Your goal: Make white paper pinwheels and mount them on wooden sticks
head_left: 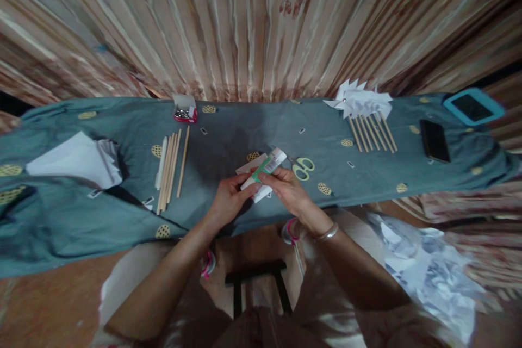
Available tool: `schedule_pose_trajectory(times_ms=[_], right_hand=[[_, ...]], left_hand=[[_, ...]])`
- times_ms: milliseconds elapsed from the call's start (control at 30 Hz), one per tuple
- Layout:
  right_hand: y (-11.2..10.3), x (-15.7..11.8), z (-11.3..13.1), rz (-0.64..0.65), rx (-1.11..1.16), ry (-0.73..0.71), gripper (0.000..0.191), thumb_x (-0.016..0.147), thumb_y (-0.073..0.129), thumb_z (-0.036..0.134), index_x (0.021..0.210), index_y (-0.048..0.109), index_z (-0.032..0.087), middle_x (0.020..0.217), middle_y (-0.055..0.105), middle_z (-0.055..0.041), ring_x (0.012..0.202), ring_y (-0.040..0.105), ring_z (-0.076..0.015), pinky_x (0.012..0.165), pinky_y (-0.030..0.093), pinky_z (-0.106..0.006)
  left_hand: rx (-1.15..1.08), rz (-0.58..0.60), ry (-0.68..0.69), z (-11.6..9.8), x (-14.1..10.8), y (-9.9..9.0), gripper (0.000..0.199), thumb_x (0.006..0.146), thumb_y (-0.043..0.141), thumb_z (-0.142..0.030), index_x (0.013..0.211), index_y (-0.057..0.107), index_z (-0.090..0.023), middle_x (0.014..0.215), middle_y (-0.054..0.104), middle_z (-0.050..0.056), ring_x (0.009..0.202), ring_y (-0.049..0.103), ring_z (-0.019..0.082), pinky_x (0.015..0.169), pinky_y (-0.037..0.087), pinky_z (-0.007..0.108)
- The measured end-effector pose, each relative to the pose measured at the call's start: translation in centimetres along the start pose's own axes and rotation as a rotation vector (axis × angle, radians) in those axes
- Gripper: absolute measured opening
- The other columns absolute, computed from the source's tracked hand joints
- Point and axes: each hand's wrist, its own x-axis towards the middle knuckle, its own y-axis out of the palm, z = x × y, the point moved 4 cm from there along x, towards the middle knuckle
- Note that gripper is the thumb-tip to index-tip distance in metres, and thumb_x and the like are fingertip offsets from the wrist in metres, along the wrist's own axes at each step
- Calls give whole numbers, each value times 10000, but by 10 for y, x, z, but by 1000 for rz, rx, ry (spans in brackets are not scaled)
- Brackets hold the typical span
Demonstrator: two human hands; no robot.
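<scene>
Pleated curtains (pixel 261 27) hang behind the cloth-covered surface (pixel 269 119). Way left of the yellow-green scissors (pixel 299 167) I've got white paper (pixel 79 160), then some wooden sticks (pixel 168 174) and a red box (pixel 191 116). Just left of the scissors, my left fingers (pixel 248 191) and right fingers (pixel 269 179) are both pinching a green-and-white packet (pixel 272 160). Right of the scissors: spiky paper shapes (pixel 362 100) with more sticks (pixel 371 133), then a black phone (pixel 435 141), and furthest out, a blue-framed tablet (pixel 473 106).
</scene>
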Motion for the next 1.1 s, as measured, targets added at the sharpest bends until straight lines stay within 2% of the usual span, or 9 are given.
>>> schedule_pose_trajectory(times_ms=[133,267,333,433,567,767,933,1000,1100], right_hand=[[-12,0,1,-83,51,-16,268,625,876,408,757,755,209,748,740,-5,645,632,-135,678,544,-296],[-28,3,3,-196,206,-4,256,650,876,370,752,708,206,758,733,9,643,626,-103,683,537,-248],[-31,4,4,-208,266,29,274,691,850,406,781,692,201,753,733,10,622,623,-90,654,533,-225],[-29,3,10,-177,318,35,330,728,807,501,778,669,205,719,733,13,590,626,-85,571,518,-199],[-18,2,18,-142,370,68,343,749,781,530,764,657,211,716,741,11,588,634,-84,530,513,-187],[-9,9,20,-113,280,28,374,766,739,577,772,661,212,702,727,4,568,617,-79,531,508,-188],[-23,13,23,-144,208,-5,340,721,792,519,810,687,208,728,731,1,613,637,-92,617,546,-212],[-31,13,28,-155,147,-47,309,716,803,473,852,705,213,794,752,-8,680,662,-109,686,566,-235],[-39,12,33,-160,91,-74,266,696,818,396,870,726,217,870,770,-15,768,687,-130,785,582,-274]], left_hand=[[64,36,9,3,4,1,415,721,747,-463,972,784,-135,776,722,13,679,598,158,680,481,262],[253,-16,40,5,5,-17,417,756,710,-476,993,768,-138,882,746,54,741,645,186,702,503,285],[432,-85,141,3,7,-33,405,788,685,-461,1050,749,-159,938,746,68,791,661,203,742,521,317],[742,-164,317,0,13,-52,350,853,626,-376,1135,709,-185,1108,709,94,972,657,241,907,522,402],[1007,-238,440,3,25,-62,310,857,569,-241,1139,695,-214,1124,688,94,1064,620,272,966,514,453],[1095,-237,492,5,31,-61,402,839,609,-246,1237,625,-194,1256,644,122,1147,582,310,1004,496,502],[1099,-279,611,-12,14,-49,361,911,560,-246,1268,596,-209,1371,577,130,1264,504,328,1063,448,542],[1081,-173,637,-13,4,-34,326,945,496,-199,1248,613,-231,1302,622,105,1214,543,297,1039,475,522],[1061,-1,668,-5,-9,-9,292,965,466,-170,1195,643,-196,1215,664,117,1148,582,275,983,526,487]])
